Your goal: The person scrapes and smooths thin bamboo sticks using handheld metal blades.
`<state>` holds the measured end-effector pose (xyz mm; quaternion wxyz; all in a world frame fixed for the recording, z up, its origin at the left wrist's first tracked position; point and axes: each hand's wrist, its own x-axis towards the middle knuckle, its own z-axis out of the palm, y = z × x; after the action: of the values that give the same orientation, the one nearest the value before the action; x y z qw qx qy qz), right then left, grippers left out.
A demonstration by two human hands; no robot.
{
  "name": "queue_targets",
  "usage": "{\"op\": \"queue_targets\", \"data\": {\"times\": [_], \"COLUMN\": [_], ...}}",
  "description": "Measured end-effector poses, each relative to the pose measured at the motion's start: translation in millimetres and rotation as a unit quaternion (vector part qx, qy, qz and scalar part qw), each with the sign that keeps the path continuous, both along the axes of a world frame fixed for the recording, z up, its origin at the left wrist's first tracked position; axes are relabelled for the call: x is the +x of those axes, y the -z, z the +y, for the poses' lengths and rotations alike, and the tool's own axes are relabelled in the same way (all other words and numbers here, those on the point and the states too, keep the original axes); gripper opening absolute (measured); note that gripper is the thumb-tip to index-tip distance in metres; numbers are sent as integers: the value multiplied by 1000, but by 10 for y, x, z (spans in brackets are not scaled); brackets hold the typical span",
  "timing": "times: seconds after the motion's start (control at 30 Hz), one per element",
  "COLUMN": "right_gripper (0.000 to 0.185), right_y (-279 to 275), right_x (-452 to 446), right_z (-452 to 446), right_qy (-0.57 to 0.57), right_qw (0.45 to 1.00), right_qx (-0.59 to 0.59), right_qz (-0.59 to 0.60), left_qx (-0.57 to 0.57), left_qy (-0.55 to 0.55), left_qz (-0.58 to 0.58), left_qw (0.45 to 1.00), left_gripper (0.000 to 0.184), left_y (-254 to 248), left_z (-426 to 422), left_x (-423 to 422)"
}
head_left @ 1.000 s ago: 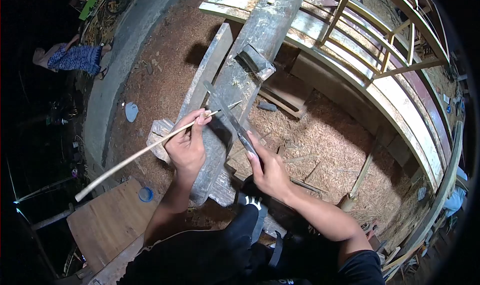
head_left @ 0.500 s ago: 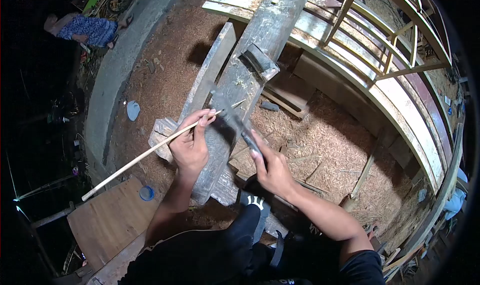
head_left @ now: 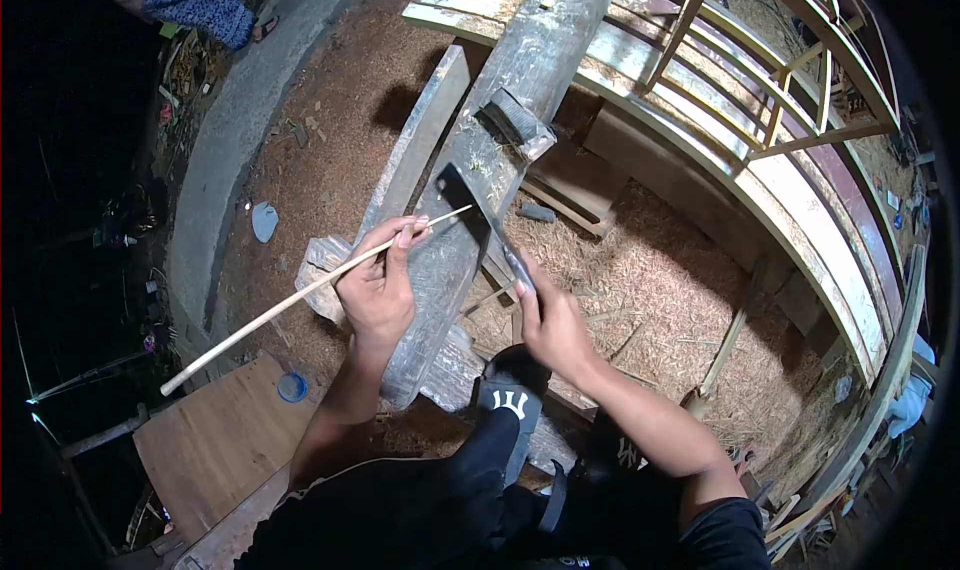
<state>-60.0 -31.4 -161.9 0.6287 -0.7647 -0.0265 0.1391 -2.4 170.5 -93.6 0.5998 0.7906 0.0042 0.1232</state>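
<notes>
Knife (head_left: 466, 190) shifted, 1 block (head_left: 513, 118) on plank (head_left: 548, 45) (beyond stick (head_left: 300, 299))

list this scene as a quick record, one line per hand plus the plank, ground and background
left hand: holds a stick, thin tip pointing toward the blade
right hand: grips a knife by its handle
plank: below the knife, with a block on it
ground: shavings scattered
background: person at upper left, partly visible
</notes>
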Motion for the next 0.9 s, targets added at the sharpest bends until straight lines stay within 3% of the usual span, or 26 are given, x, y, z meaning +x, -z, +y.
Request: {"op": "queue_targets", "data": {"times": [0.07,0.13,0.2,0.23,0.33,0.4,0.47,0.5,0.6,0.67,0.77,0.87,0.9], "right_gripper": [51,50,48,47,47,46,45,45,33,29,27,29,31], "right_y": [101,-32,-149,44,27,28,206,238,239,253,417,196,211], "right_x": [75,17,47,85,104,94,66,81,116,80,-38,-70,-75], "right_z": [-25,-14,-33,-27,-77,-100,-59,-75,-172,-191,-112,-32,-17], "right_qy": [10,21,-19,32,14,7,44,43,36,81,131,147,141], "right_qw": [997,995,994,998,997,996,993,994,961,928,944,924,940], "right_qx": [-71,-60,-28,-54,-71,-80,-70,-68,158,238,233,260,223], "right_qz": [-7,-77,100,-13,6,48,-79,-80,223,274,196,238,217], "left_qx": [4,48,43,22,23,3,-39,-31,-39,1,21,-30,-30], "left_qy": [-2,30,22,13,9,10,-5,-19,-30,-31,-63,-78,-78], "left_qz": [0,-16,-12,-1,7,-46,-65,-69,-86,-108,-68,-57,-58], "left_qw": [1000,998,999,1000,1000,999,997,997,995,994,995,995,995], "left_gripper": [18,19,20,22,26,24,21,20,17,16,15,17,17], "left_y": [18,17,20,11,-120,-201,-216,-187,-122,-69,-63,-125,-130], "left_z": [12,13,19,32,29,14,28,54,96,127,235,171,164], "left_x": [22,-14,0,-2,42,73,93,98,116,119,121,143,152]}}
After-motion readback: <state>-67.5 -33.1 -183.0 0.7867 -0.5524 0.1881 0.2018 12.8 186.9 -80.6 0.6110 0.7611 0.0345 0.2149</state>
